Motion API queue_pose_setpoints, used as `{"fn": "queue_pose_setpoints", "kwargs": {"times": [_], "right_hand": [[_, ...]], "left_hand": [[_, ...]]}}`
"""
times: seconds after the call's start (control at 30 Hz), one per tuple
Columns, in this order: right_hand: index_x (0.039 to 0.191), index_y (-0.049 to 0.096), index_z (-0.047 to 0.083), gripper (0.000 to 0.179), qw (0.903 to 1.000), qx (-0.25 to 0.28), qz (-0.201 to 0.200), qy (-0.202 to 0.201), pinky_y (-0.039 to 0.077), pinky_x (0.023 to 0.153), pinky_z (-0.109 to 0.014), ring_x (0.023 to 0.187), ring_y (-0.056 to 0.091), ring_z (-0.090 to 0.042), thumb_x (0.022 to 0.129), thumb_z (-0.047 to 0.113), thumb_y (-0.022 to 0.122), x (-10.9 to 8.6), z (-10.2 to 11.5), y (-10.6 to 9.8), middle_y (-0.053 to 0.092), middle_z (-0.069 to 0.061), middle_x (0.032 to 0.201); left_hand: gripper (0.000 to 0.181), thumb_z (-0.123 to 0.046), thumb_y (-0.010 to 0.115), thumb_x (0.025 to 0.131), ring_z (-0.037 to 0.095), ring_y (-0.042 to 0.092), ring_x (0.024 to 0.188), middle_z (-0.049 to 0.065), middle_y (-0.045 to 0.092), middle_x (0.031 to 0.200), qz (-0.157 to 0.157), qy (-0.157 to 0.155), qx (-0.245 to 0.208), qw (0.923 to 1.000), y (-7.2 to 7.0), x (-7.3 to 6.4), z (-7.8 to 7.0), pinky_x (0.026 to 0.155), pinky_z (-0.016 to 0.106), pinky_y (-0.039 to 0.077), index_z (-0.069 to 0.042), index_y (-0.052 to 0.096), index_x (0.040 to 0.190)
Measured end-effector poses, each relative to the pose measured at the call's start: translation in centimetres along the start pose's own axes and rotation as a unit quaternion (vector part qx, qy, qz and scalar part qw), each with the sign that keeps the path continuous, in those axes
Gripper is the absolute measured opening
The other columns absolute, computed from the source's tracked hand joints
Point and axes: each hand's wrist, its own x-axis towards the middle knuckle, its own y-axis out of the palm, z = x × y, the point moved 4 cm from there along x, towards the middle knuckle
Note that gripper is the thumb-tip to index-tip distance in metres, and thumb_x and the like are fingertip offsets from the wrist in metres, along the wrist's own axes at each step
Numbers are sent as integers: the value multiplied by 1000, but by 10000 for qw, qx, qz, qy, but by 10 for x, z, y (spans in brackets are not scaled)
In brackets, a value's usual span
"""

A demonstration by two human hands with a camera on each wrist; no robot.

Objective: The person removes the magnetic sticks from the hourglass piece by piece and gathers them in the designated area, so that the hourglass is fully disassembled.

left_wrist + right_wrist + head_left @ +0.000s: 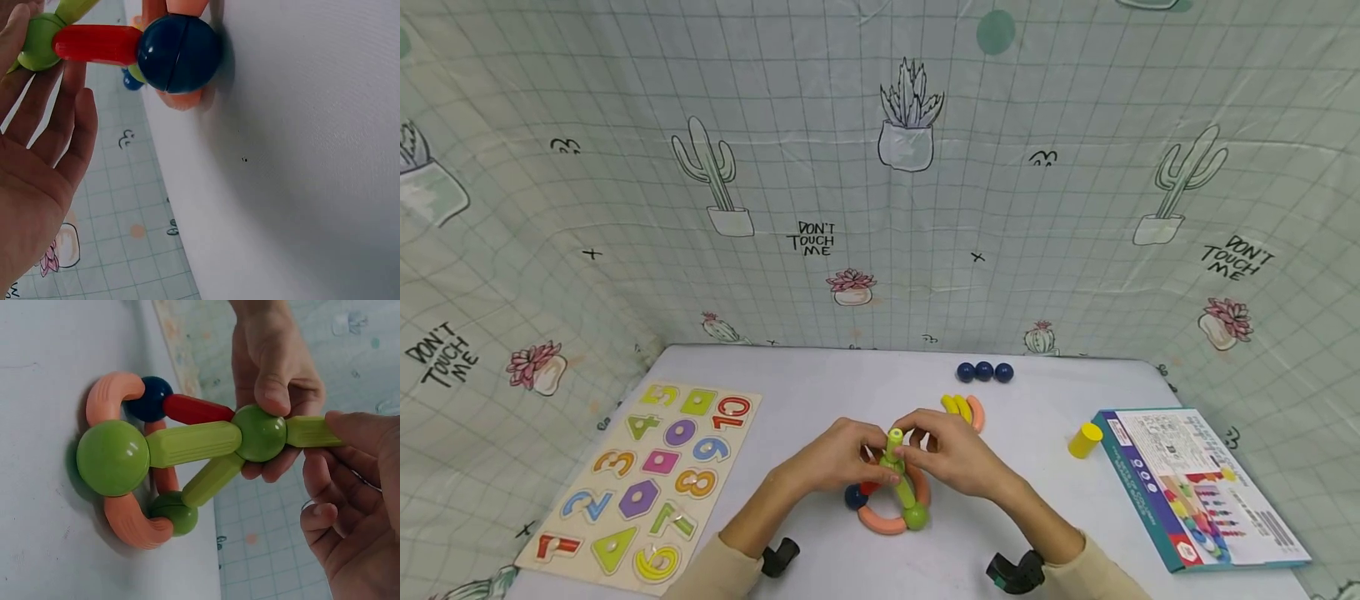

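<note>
A magnetic ball-and-rod structure stands on the table, upright. Its base is a ring of curved orange rods (134, 524) joined by a blue ball (180, 55) and two green balls, one a large green ball (112, 457) in front. From these a red rod (197, 410) and two light green rods rise to a top green ball (261, 433). My left hand (841, 457) grips this top ball between thumb and fingers. With thumb and fingers my right hand (957, 457) pinches an upright light green rod (306, 431), whose lower end touches the top ball.
Behind my hands lie yellow and orange curved rods (975, 412) and a row of dark blue balls (984, 372). A yellow cylinder (1085, 441) stands beside a toy box (1210, 492) on the right. On the left is a number-and-shape puzzle board (651, 454).
</note>
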Motion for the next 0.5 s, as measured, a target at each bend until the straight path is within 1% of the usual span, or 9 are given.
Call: {"fn": "queue_pose_setpoints", "kwargs": {"times": [0.07, 0.13, 0.23, 0.3, 0.37, 0.43, 0.47, 0.5], "right_hand": [[116, 69, 21, 20, 9996, 253, -128, 17, 52, 67, -25, 82, 62, -6, 97, 28, 69, -1, 0, -3, 68, 11, 101], [117, 68, 15, 20, 9969, 628, -464, -71, 52, 64, -25, 78, 62, -9, 99, 21, 67, 0, 2, -14, 69, 4, 97], [120, 65, 8, 21, 9866, 1156, -1133, -229, 51, 61, -27, 73, 61, -15, 99, 9, 64, 1, 5, -40, 67, -6, 94], [124, 62, 8, 25, 9831, 1202, -1370, -171, 52, 65, -27, 77, 61, -17, 99, 7, 64, 2, 5, -58, 67, -8, 98], [128, 60, 9, 29, 9853, 1049, -1348, 85, 52, 71, -27, 82, 62, -18, 99, 10, 64, -1, 0, -70, 67, -8, 102], [130, 59, 12, 32, 9894, 796, -1106, 497, 53, 75, -28, 85, 64, -18, 99, 17, 66, -7, -10, -77, 68, -6, 103], [130, 59, 13, 33, 9903, 671, -956, 748, 53, 76, -29, 87, 64, -19, 99, 21, 66, -11, -17, -79, 69, -5, 102], [129, 59, 14, 33, 9901, 530, -813, 1012, 53, 75, -30, 85, 64, -20, 99, 24, 67, -16, -25, -80, 69, -4, 100]], "left_hand": [[14, -28, 83, 85, 2, 63, 79, -14, 68, 87, 17, -16, -2, 10000, -1, 0, 0, 71, 21, 53, -20, 77, 96], [21, -29, 82, 86, 2, 63, 80, -13, 70, 91, 68, -82, -53, 9999, -1, 0, 0, 73, 21, 54, -17, 78, 103], [33, -31, 81, 86, 2, 64, 85, -13, 72, 98, 136, -202, -139, 9996, -2, 1, 2, 77, 20, 54, -15, 77, 114], [36, -32, 81, 86, 2, 64, 86, -14, 72, 100, 144, -287, -162, 9994, -2, 1, 3, 78, 20, 54, -15, 76, 118], [36, -32, 81, 86, 2, 63, 86, -13, 72, 101, 135, -322, -173, 9992, -2, 1, 3, 79, 21, 55, -15, 76, 118], [36, -32, 81, 86, 2, 63, 86, -12, 73, 102, 137, -354, -183, 9991, -2, 0, 3, 78, 21, 55, -15, 76, 117], [36, -31, 81, 86, 2, 63, 86, -12, 73, 102, 133, -352, -187, 9991, -2, 0, 3, 78, 21, 55, -15, 77, 117], [35, -31, 81, 86, 2, 63, 86, -12, 73, 103, 137, -350, -190, 9991, -1, 0, 3, 78, 20, 55, -16, 77, 117]]}}
